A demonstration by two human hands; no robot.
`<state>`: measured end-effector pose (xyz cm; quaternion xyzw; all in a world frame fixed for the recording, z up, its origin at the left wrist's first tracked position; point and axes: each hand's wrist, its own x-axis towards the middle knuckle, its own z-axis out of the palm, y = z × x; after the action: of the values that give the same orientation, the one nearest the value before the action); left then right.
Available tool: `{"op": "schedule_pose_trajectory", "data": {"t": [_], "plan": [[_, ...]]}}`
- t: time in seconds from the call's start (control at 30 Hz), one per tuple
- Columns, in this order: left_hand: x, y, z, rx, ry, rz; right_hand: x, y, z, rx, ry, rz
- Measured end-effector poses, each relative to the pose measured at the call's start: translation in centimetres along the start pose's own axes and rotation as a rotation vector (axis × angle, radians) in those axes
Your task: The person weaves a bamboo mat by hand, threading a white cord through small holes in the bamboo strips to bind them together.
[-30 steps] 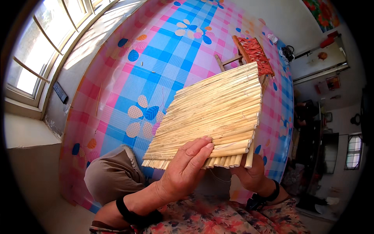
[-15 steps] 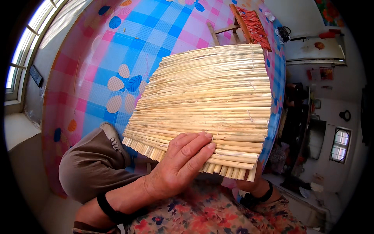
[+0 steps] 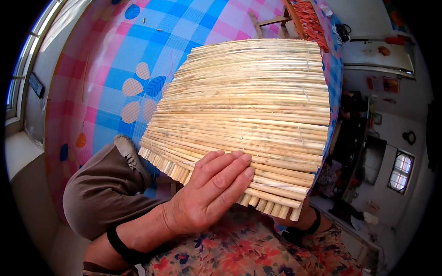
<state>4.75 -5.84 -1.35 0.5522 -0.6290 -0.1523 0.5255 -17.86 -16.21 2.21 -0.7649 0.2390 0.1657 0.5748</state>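
A wide mat of pale reed sticks [image 3: 248,92] spreads across the middle, its near edge toward my body, with a row of stick ends [image 3: 271,207] poking out beneath that edge. My left hand [image 3: 214,191] is closed on this near part, fingers pressed together on top and thumb out of sight. My right hand [image 3: 301,221] is mostly covered by the mat's lower right corner; its wrist and dark band show, its fingers do not. Thin pale ties [image 3: 276,185] cross some sticks.
A checked, flower-printed sheet [image 3: 106,69] lies beyond, with my bent leg [image 3: 96,188] at left. A wooden chair with woven red strips [image 3: 311,27] stands at the back. A remote [image 3: 36,85] lies on the sill beside the left window [image 3: 18,78]. Dark furniture [image 3: 350,147] lines the right.
The mat has swung more level across the picture and now reaches higher and farther left. The background has shifted in view. My right hand has become mostly hidden under the mat.
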Motion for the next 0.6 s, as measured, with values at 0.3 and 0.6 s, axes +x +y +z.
{"op": "schedule_pose_trajectory", "data": {"t": [0.3, 0.6], "plan": [[-0.1, 0.0, 0.1, -0.006, -0.002, -0.015, -0.7, 2.3, 1.9, 0.173, 0.156, -0.058], [-0.7, -0.4, 0.7, -0.043, 0.010, -0.019, 0.8, -2.6, -0.1, -0.201, 0.286, -0.237]]}}
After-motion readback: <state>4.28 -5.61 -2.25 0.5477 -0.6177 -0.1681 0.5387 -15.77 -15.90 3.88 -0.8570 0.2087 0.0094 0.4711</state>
